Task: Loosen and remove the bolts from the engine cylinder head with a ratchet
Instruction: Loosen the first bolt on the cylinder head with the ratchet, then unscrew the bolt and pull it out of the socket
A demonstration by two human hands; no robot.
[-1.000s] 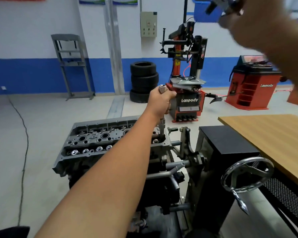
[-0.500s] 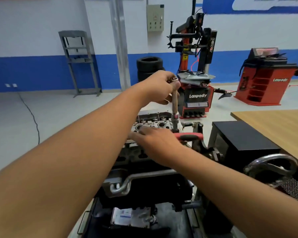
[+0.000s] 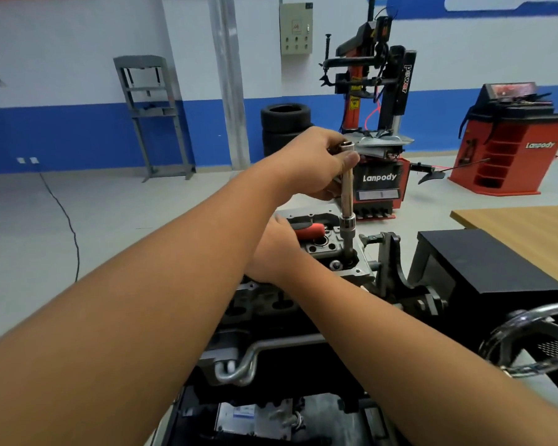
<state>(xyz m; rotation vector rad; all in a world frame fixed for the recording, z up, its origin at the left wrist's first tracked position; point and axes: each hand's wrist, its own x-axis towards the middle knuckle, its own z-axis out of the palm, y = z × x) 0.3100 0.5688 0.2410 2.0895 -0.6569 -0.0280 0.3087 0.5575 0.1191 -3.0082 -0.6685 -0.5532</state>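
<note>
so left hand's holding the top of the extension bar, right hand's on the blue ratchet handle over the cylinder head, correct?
One error: the ratchet handle is red, not blue. The head view shows the left hand gripping the extension bar near its top and the right hand on that handle over the cylinder head.

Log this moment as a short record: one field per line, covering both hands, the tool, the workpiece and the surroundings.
left hand: grips the top of the extension bar
extension bar: upright, lower end down in the cylinder head
right hand: on the red ratchet handle, which lies across the head
cylinder head: on the engine, held in a stand
bolts: none clearly visible
background: tyre changer, stacked tyres, wooden table
</note>
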